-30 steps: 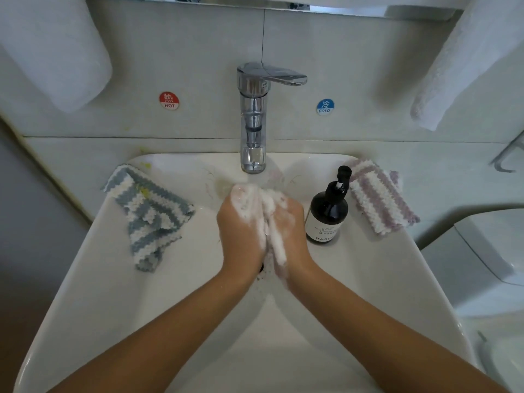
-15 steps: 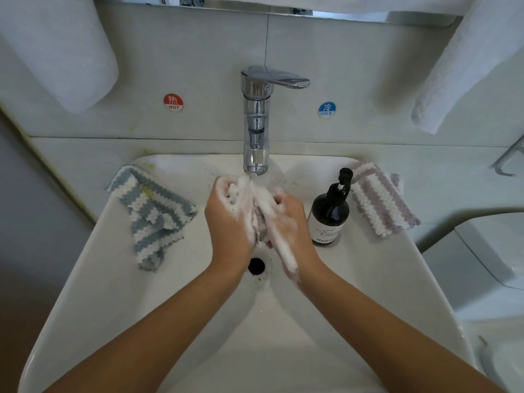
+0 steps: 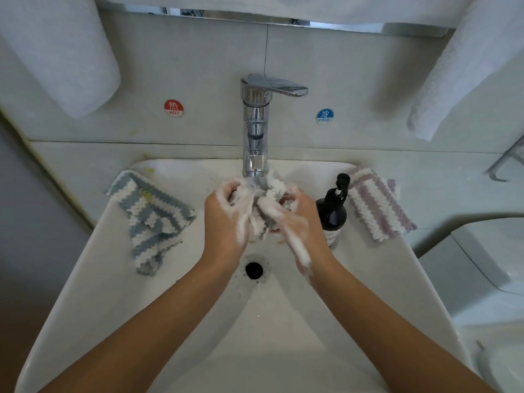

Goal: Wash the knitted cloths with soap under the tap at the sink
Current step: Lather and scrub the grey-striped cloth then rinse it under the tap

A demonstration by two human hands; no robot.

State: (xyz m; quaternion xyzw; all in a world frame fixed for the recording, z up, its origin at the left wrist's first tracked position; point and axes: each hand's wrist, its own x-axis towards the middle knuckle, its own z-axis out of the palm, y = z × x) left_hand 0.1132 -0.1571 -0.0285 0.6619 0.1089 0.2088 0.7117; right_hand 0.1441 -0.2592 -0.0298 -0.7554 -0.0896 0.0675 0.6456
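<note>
A soapy knitted cloth (image 3: 266,205) is bunched up right under the spout of the chrome tap (image 3: 255,129), over the white sink (image 3: 113,279). My left hand (image 3: 226,219) grips its left side and my right hand (image 3: 295,219) grips its right side; both are covered in white foam. A blue-and-white striped cloth (image 3: 147,217) lies draped over the sink's left rim. A purple-and-white striped cloth (image 3: 377,205) lies on the right rim. A dark soap pump bottle (image 3: 333,214) stands just right of my right hand.
The open drain (image 3: 254,270) lies below my hands. Hot (image 3: 173,108) and cold (image 3: 325,116) stickers sit on the wall beside the tap. White towels hang at upper left (image 3: 56,52) and upper right (image 3: 465,66). A white fixture (image 3: 487,268) stands to the right.
Both hands have lifted the foamy cloth away from me and up beneath the spout, and they have drawn slightly apart, uncovering the drain.
</note>
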